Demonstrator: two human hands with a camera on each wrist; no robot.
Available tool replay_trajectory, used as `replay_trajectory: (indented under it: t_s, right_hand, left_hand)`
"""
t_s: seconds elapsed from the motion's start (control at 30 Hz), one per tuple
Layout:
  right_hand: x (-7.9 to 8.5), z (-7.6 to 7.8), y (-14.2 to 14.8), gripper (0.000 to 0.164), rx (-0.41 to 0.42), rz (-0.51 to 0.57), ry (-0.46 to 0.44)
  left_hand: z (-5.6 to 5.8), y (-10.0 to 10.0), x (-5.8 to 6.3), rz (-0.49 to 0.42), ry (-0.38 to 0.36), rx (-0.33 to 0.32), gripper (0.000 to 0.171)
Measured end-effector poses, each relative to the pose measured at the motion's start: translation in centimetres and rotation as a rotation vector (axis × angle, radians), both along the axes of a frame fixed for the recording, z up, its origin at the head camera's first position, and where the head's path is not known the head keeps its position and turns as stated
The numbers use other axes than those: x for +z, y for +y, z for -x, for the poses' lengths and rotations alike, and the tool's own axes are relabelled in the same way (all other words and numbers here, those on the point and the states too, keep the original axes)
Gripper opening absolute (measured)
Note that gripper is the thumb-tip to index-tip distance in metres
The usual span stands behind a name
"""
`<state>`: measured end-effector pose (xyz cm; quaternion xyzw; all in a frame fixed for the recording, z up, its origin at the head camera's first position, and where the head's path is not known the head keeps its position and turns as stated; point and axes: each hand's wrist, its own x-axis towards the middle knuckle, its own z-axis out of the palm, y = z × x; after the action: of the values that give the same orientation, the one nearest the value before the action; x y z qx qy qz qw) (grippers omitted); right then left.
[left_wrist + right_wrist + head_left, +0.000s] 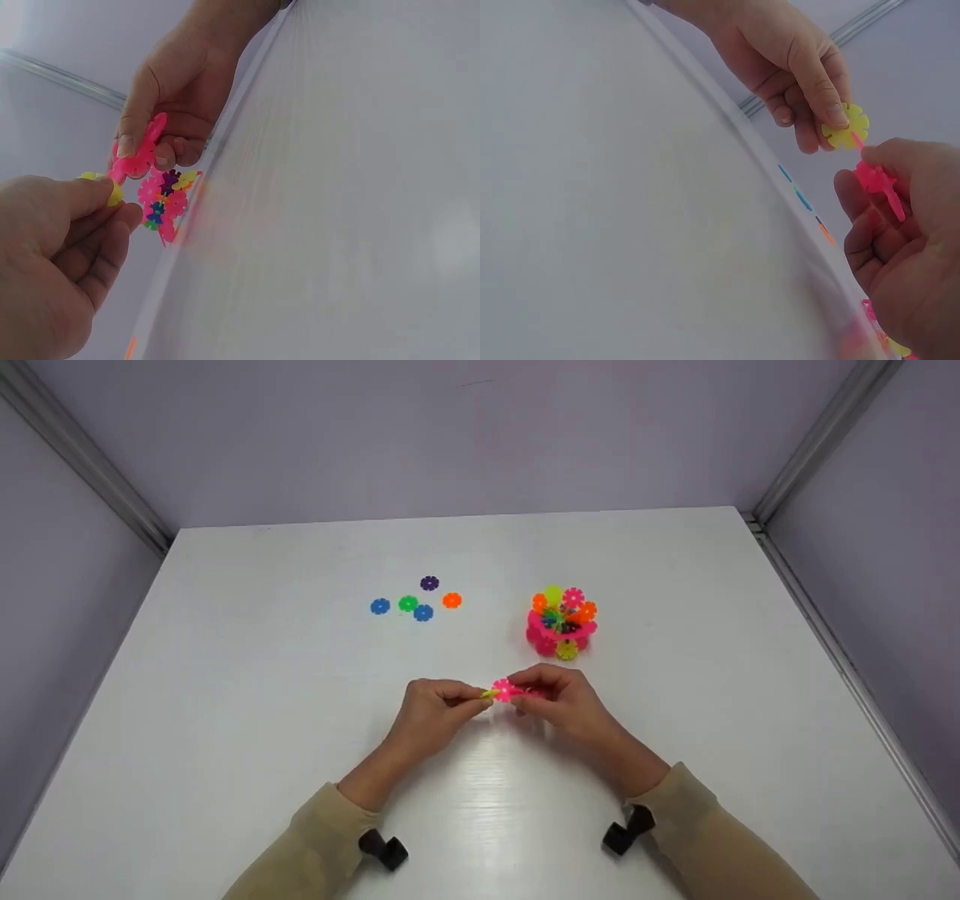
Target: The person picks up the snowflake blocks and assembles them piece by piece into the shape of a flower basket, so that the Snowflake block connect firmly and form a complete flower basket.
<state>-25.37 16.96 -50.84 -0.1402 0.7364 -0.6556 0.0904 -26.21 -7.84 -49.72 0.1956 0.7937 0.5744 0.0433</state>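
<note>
Between finger and thumb, my left hand [431,715] pinches a yellow snowflake disc [846,127] by its edge. My right hand [568,706] pinches a small cluster of pink snowflake discs [140,154], several joined at angles. The yellow disc meets a pink disc [503,690] of that cluster, edge to edge, and in the right wrist view they look slotted together. How deep the slot goes is hard to tell. Fingers partly cover the pink cluster in the head view. Both hands are held just above the table.
Beyond my right hand stands a basket-like build [562,634] of pink, yellow, orange and green discs. Farther left lie loose discs: a purple one [430,583], an orange one [452,600], a green one [408,604] and two blue ones [380,606]. Walls enclose the white table [262,660].
</note>
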Motion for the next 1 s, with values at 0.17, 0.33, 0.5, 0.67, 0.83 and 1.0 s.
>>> replay_trajectory:
  t_s: [0.17,0.33,0.5,0.67,0.83,1.0]
  right_hand:
    - [-0.3,0.1,0.3,0.038,0.028,-0.006,-0.017]
    - [-0.5,0.4,0.4,0.034,0.075,0.016,-0.009]
    - [-0.7,0.7,0.2,0.022,0.137,0.056,0.011]
    - [-0.8,0.8,-0.1,0.016,0.088,0.041,-0.001]
    - [-0.6,0.9,-0.4,0.017,-0.031,0.019,-0.054]
    - [-0.5,1.0,-0.3,0.019,-0.071,0.033,-0.083]
  left_hand:
    - [0.4,-0.1,0.1,0.013,-0.066,-0.044,0.018]
    - [0.8,-0.3,0.2,0.044,-0.105,-0.107,0.02]
    - [1.2,-0.1,0.1,0.065,-0.097,-0.14,0.017]
    - [2.0,-0.3,0.2,0.107,-0.066,-0.138,0.018]
    - [4.7,-2.5,0.5,0.19,-0.046,-0.016,0.025]
    - [9.2,-5.3,0.5,0.265,-0.086,0.134,0.032]
